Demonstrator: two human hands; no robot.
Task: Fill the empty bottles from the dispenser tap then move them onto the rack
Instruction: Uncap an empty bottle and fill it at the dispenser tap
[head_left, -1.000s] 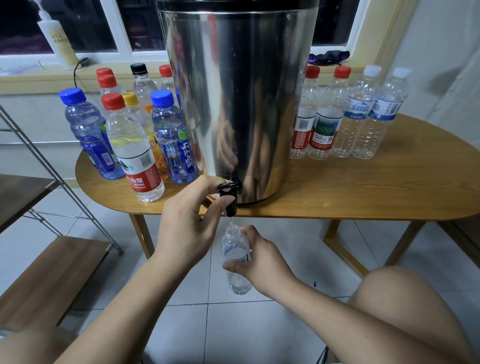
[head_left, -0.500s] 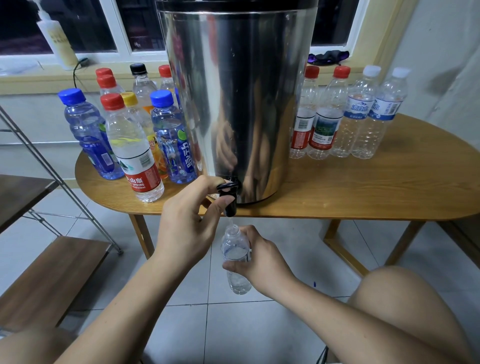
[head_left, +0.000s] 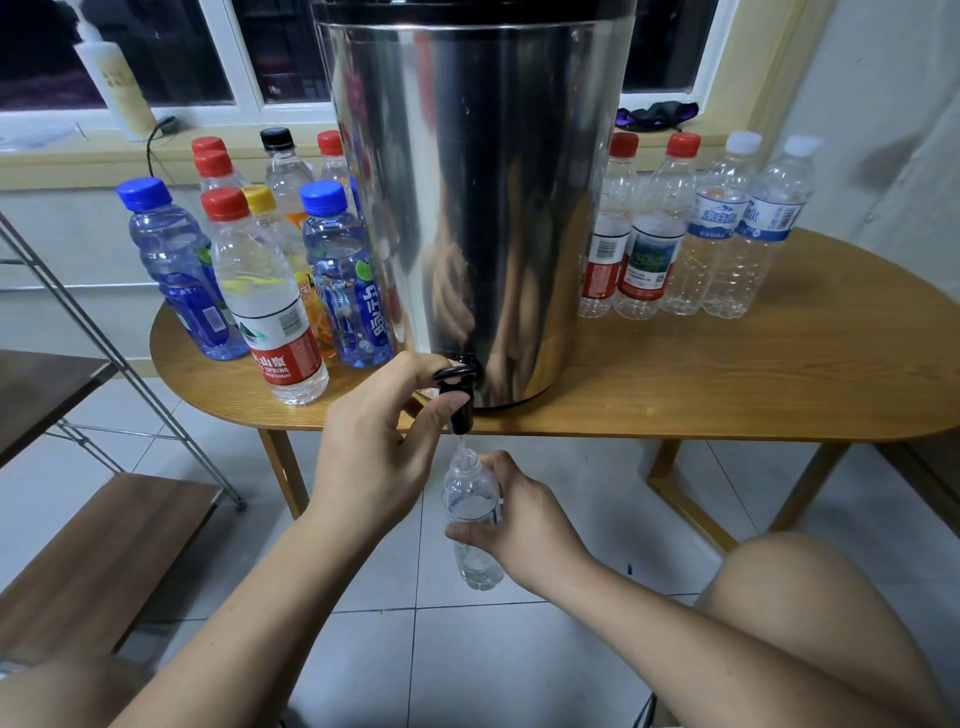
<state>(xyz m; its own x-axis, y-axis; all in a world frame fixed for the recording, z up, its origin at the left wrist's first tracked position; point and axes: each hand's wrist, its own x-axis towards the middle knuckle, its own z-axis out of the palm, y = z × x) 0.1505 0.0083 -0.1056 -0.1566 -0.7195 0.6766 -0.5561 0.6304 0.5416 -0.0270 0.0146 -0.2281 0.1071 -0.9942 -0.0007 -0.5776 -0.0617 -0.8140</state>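
A tall steel dispenser (head_left: 483, 197) stands on the wooden table (head_left: 727, 374), with its black tap (head_left: 460, 397) hanging over the front edge. My left hand (head_left: 374, 447) pinches the tap lever between thumb and fingers. Below the spout my right hand (head_left: 524, 525) grips a small clear uncapped bottle (head_left: 470, 514), held upright with its mouth under the tap; water sits in its lower part. Several capped bottles (head_left: 260, 291) stand left of the dispenser and several capped bottles (head_left: 696, 234) stand to its right. The metal-framed rack with wooden shelves (head_left: 93, 551) is at the left.
A pump bottle (head_left: 111, 78) and a dark object (head_left: 657, 114) sit on the window sill behind the table. Tiled floor (head_left: 571, 467) lies under the table. My knee (head_left: 810, 597) is at the lower right, close to the right forearm.
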